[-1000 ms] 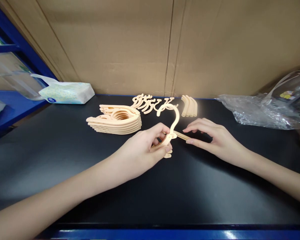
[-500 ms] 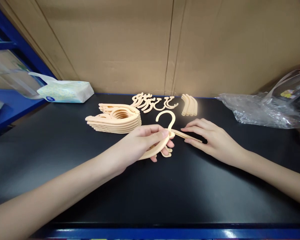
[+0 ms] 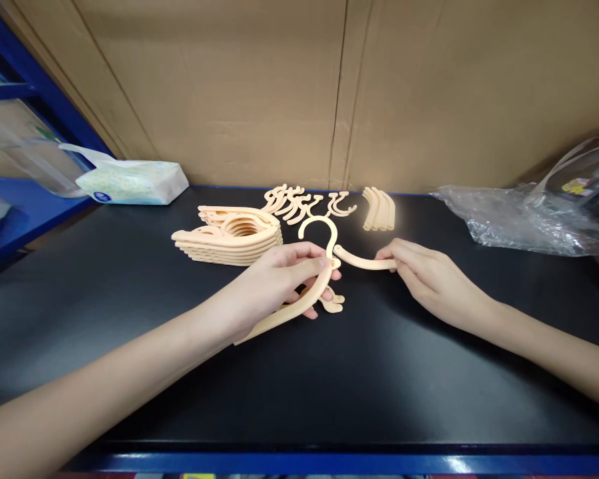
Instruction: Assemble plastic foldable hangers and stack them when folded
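My left hand (image 3: pixel 284 279) is closed around a cream plastic hanger piece (image 3: pixel 309 299), a curved arm with a hook (image 3: pixel 332 233) standing up from its end. My right hand (image 3: pixel 424 276) pinches the right end of a separate curved hanger arm (image 3: pixel 364 261). The far end of that arm lies close beside the hook's base; whether the two touch, I cannot tell. Under my left fingers, another cream piece (image 3: pixel 333 305) with a forked end rests on the black table, partly hidden. Behind my left hand is a stack of cream hanger parts (image 3: pixel 229 249).
Several loose hooks (image 3: pixel 287 203) and a row of curved arms (image 3: pixel 379 209) lie at the back of the black table (image 3: pixel 329 392). A tissue pack (image 3: pixel 134 183) sits back left, clear plastic bags (image 3: pixel 509 219) back right. Cardboard (image 3: pixel 219 86) stands behind.
My right hand has closed on the curved arm and lifted it up from the table. My left hand has shifted slightly left with the hooked piece, showing more of its length.
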`<state>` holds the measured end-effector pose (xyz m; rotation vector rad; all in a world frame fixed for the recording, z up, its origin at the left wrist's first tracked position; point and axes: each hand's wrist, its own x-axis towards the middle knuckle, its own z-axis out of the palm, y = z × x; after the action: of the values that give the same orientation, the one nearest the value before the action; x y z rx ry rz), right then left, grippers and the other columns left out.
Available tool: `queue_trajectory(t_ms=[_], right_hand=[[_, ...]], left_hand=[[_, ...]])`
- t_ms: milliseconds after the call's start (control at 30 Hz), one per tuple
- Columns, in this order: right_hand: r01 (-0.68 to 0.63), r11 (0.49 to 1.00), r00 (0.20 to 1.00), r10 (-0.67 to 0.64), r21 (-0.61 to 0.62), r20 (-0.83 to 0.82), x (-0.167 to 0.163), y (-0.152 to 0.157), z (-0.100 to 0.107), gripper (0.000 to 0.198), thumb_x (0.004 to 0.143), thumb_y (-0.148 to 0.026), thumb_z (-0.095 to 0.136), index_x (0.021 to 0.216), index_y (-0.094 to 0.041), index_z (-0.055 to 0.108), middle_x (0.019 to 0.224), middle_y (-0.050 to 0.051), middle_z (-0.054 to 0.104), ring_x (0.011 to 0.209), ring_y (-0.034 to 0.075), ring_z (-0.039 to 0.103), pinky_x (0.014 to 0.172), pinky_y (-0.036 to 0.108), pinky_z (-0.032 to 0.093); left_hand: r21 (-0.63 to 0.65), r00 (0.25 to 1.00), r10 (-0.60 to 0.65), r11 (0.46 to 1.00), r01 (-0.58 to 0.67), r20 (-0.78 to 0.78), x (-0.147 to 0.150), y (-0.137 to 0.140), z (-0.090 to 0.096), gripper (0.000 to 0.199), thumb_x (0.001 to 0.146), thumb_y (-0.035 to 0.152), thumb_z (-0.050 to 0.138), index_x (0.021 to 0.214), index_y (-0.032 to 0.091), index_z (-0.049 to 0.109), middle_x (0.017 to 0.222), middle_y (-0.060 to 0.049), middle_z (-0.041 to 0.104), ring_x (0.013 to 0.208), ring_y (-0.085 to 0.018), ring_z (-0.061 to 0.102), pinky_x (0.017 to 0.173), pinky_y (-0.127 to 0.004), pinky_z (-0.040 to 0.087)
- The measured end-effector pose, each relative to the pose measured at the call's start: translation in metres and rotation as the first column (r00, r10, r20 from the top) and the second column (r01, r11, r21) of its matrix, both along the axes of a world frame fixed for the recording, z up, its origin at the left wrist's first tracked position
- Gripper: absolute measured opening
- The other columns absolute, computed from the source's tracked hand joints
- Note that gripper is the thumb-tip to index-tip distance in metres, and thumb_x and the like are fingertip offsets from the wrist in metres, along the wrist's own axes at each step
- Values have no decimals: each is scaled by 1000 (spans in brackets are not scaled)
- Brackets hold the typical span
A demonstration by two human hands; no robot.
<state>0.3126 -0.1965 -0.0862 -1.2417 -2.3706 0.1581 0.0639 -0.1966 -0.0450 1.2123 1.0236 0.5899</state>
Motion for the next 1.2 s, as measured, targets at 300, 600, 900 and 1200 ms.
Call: queue_trajectory(t_ms=[300, 600, 900, 1200], right_hand=[[-54, 994, 998, 51, 90, 42, -5, -5, 7, 27, 95, -42, 48, 82, -21, 59, 68, 1, 60, 64, 15, 49, 63, 31, 37], [-53, 977, 996, 37, 206, 79, -5, -7, 6, 27, 93, -43, 51, 84, -20, 62, 68, 2, 59, 65, 16, 45, 63, 32, 34], [-56, 946, 994, 23, 318, 106, -6, -9, 8, 23, 90, -41, 57, 83, -20, 62, 70, 2, 61, 67, 17, 48, 62, 33, 33], [-73, 939, 993, 38, 335, 110, -8, -10, 8, 30, 91, -46, 53, 81, -20, 64, 68, 2, 62, 64, 17, 48, 60, 33, 33]], left_hand=[[-5, 1000, 14, 1000, -14, 13, -1, 5, -6, 15, 88, 31, 60, 94, 17, 64, 83, -1, 63, 66, -11, 65, 51, -17, 54], [19, 999, -33, 999, 33, -4, 1, 3, -3, 19, 90, 33, 59, 91, 15, 62, 63, 2, 57, 52, -8, 56, 39, -12, 45], [-40, 994, -104, 994, 105, 23, 0, 2, -2, 21, 89, 36, 61, 93, 15, 63, 70, 0, 65, 58, -8, 61, 47, -13, 50], [3, 993, -113, 994, 113, 25, -1, 1, -4, 21, 84, 36, 67, 87, 17, 59, 69, 1, 65, 71, -15, 68, 52, -18, 54]])
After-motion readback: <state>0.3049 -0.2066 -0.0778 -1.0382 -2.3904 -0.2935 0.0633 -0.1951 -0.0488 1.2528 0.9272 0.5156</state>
